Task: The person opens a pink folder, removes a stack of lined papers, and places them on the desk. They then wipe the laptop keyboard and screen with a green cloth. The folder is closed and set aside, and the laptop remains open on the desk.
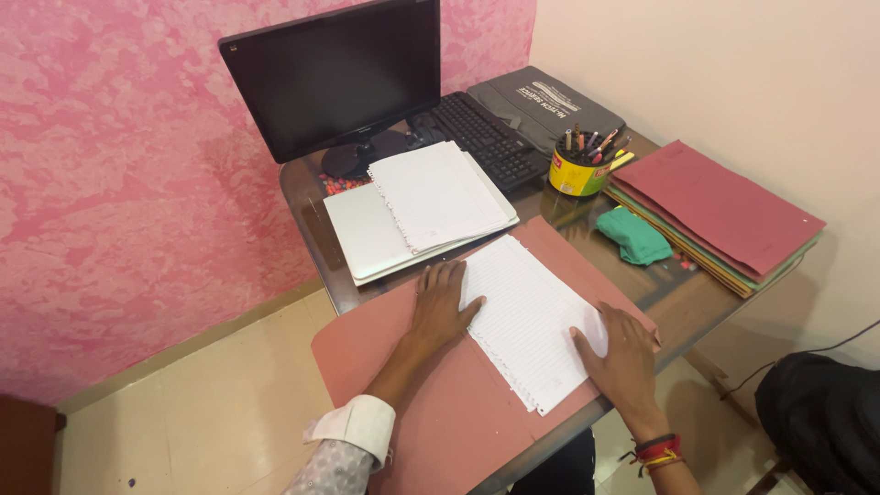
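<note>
Two hands lie flat, open, low centre — left hand [438,307] and right hand [623,353] on lined sheet [527,316], pink folder [440,403] under; green cloth [634,236], maybe, right.

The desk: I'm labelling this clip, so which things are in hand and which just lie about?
In hand:
left hand
right hand
lined sheet
open pink folder

Lying about:
paper stack
monitor
keyboard
pen tin
green cloth
folder pile
</note>
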